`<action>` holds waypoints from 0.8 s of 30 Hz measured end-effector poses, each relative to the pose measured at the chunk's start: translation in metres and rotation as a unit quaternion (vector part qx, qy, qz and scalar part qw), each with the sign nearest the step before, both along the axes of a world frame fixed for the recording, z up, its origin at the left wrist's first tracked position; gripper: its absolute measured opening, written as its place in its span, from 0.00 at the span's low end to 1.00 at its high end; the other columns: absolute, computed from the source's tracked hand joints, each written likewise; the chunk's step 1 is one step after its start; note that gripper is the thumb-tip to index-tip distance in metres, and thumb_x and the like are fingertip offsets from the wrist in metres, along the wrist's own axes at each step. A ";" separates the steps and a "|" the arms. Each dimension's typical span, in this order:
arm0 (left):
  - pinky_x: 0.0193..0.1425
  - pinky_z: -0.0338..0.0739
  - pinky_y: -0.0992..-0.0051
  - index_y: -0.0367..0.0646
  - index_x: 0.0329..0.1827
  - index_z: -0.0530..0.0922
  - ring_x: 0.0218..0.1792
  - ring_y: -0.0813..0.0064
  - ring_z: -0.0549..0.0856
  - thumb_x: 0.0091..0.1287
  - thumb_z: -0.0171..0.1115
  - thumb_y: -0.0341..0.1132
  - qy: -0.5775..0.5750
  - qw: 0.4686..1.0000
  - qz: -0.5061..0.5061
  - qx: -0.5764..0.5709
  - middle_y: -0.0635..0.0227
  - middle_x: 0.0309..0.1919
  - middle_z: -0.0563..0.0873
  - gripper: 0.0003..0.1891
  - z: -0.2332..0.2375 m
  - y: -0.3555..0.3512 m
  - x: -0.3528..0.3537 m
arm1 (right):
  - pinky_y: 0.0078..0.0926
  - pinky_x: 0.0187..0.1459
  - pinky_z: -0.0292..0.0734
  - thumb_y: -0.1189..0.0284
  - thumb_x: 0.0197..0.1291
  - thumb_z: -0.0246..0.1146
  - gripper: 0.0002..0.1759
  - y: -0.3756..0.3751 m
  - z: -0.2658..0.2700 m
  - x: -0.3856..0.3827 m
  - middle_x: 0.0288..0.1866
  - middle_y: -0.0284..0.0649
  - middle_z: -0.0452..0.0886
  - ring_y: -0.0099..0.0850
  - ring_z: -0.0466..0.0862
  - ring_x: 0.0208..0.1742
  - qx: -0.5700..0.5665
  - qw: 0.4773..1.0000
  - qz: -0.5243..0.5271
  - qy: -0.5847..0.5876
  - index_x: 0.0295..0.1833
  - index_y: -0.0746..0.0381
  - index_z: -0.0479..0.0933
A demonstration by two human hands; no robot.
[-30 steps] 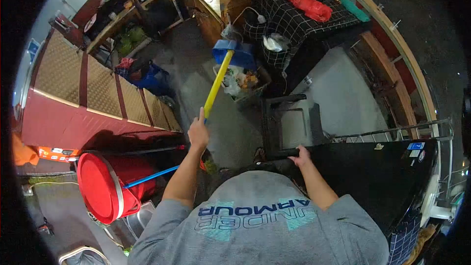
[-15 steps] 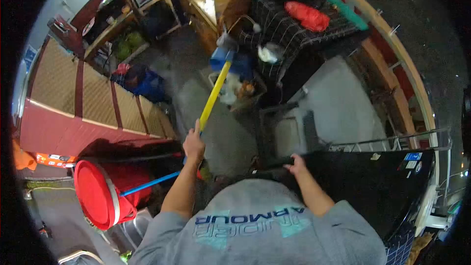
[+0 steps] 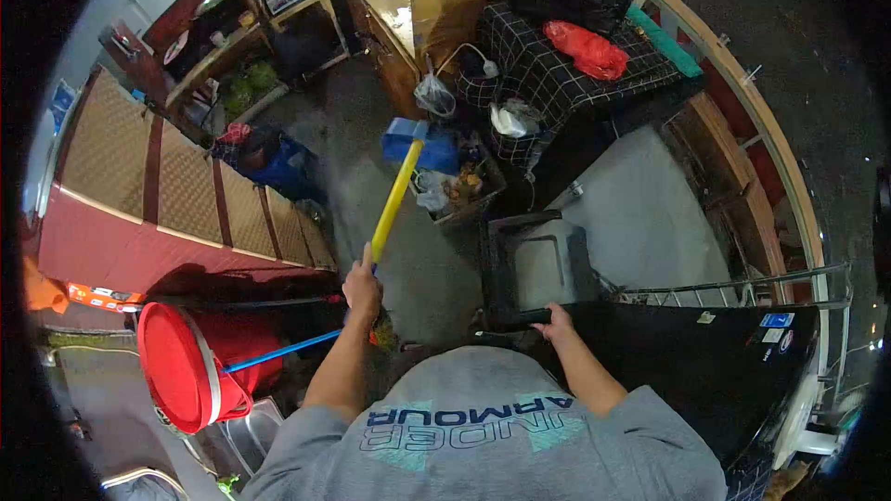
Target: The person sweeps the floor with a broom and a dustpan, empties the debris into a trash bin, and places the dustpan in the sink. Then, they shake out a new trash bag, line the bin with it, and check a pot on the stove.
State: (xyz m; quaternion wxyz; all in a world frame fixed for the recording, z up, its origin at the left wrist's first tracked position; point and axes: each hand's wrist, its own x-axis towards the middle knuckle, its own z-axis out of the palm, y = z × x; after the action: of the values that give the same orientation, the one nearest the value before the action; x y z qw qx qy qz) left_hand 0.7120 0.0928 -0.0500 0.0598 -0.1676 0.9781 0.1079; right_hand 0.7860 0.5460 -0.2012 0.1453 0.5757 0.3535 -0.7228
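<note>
My left hand (image 3: 362,292) is wrapped round the lower end of a yellow pole (image 3: 397,190). A blue plastic dustpan-like piece (image 3: 427,150) is at the pole's far end, over the floor beside a bin of rubbish (image 3: 464,187). My right hand (image 3: 555,323) is at the edge of a black glossy surface (image 3: 687,343), near a dark plastic stool (image 3: 543,264). Its thumb and index finger stand apart, and nothing shows between them; the other fingers are hard to make out.
On the left are a red bucket (image 3: 172,366) with a blue stick (image 3: 288,350) across it and a long woven-topped cabinet (image 3: 195,167). A cloth-covered table (image 3: 557,65) bears a red plastic bag (image 3: 587,49). A blue bag (image 3: 278,167) stands on the floor.
The yellow pole and its blue end have shifted slightly to the left, with my left hand a little lower and further left. My right hand is slightly lower.
</note>
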 end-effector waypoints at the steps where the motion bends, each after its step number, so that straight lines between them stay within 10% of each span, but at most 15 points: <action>1: 0.42 0.77 0.56 0.64 0.77 0.58 0.41 0.52 0.84 0.60 0.57 0.26 0.019 1.000 -0.009 0.013 0.57 0.43 0.81 0.40 0.003 -0.001 -0.001 | 0.67 0.48 0.79 0.71 0.56 0.62 0.24 0.000 0.002 -0.001 0.55 0.53 0.73 0.59 0.80 0.52 0.001 1.000 0.002 -0.001 0.58 0.65 0.68; 9: 0.43 0.76 0.54 0.61 0.76 0.61 0.41 0.49 0.83 0.57 0.57 0.24 0.091 0.992 0.030 0.083 0.55 0.41 0.81 0.40 0.018 -0.002 0.010 | 0.67 0.58 0.72 0.70 0.58 0.61 0.28 0.011 -0.015 -0.007 0.67 0.51 0.65 0.57 0.71 0.64 -0.064 0.998 0.015 0.016 0.64 0.64 0.66; 24: 0.45 0.78 0.62 0.56 0.77 0.62 0.40 0.54 0.85 0.50 0.59 0.17 0.045 0.988 0.043 0.141 0.55 0.46 0.83 0.45 -0.013 -0.006 0.028 | 0.66 0.60 0.71 0.71 0.57 0.62 0.26 0.001 0.005 -0.016 0.60 0.51 0.70 0.56 0.72 0.63 -0.023 0.999 0.035 0.001 0.60 0.66 0.67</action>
State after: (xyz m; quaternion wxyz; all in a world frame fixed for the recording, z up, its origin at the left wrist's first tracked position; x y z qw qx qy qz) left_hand 0.7401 0.0867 -0.0628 0.0344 -0.1949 0.9467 0.2543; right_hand 0.7699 0.5468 -0.1967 0.1837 0.5590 0.3564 -0.7258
